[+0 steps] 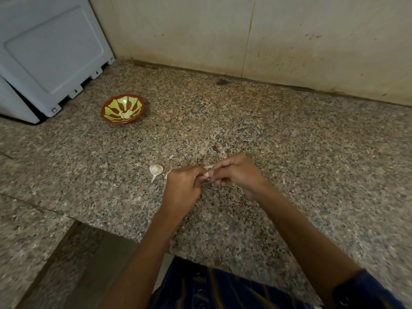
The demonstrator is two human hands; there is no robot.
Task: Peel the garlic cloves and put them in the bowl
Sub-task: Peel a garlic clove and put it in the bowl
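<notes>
- At 6 o'clock, nearest the camera, a dark blue striped shirt (pixel 223 288) fills the lower edge, and two bare forearms reach up from it over the counter.
- The speckled grey-brown granite countertop (pixel 289 152) carries everything; its near edge steps down at 7 o'clock.
- Just below centre the left hand (pixel 181 186) has its fingers curled, pinching a small pale garlic clove (pixel 206 174) at the fingertips.
- The right hand (pixel 237 175) meets it from the 3 o'clock side, fingers bent inward and pinching the same clove; a papery white strip of skin (pixel 208 167) sticks out between the two hands.
- Just beside the left hand, at its 10 o'clock, a small white garlic bulb with a short stem (pixel 156 169) lies on the granite, apart from the fingers.
- Farther off at 10 o'clock sits a round brown bowl with a yellow-green petal pattern (pixel 109 108); a small heap of pale peeled cloves (pixel 126 114) lies in its bottom.
- Beyond the bowl, at 10 to 11 o'clock, stands a light grey plastic appliance (pixel 49 52).
- Farthest, from 12 to 2 o'clock, a stained beige tiled wall (pixel 267 36) meets the counter.
</notes>
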